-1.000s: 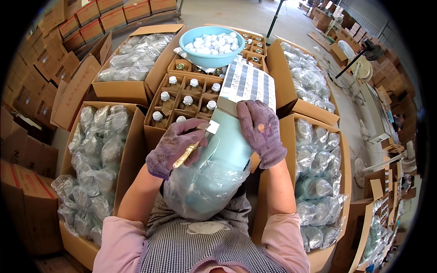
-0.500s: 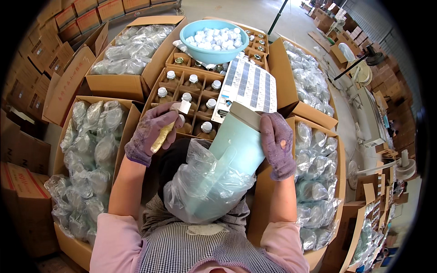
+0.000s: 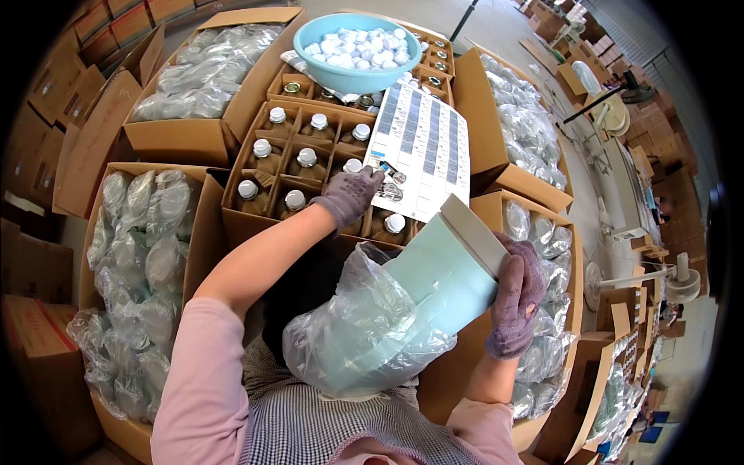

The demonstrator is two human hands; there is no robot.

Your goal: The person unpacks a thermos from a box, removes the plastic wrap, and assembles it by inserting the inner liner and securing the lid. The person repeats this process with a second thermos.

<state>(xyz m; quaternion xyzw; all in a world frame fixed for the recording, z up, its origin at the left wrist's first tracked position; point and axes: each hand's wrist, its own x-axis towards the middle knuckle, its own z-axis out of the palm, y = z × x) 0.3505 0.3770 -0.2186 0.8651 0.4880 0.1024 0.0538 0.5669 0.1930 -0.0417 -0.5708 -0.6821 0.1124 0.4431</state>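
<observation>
Two gloved hands [image 3: 434, 240], one label sheet [image 3: 422, 147]

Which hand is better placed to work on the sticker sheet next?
Left. The left hand already rests at the edge of the sticker sheet over the bottle box, while the right hand grips the pale green box.

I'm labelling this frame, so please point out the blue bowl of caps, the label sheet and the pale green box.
blue bowl [image 3: 350, 77], head view, on its front wall.
label sheet [image 3: 434, 174], head view, on its lower middle.
pale green box [image 3: 446, 283], head view, on its broad side face.
</observation>
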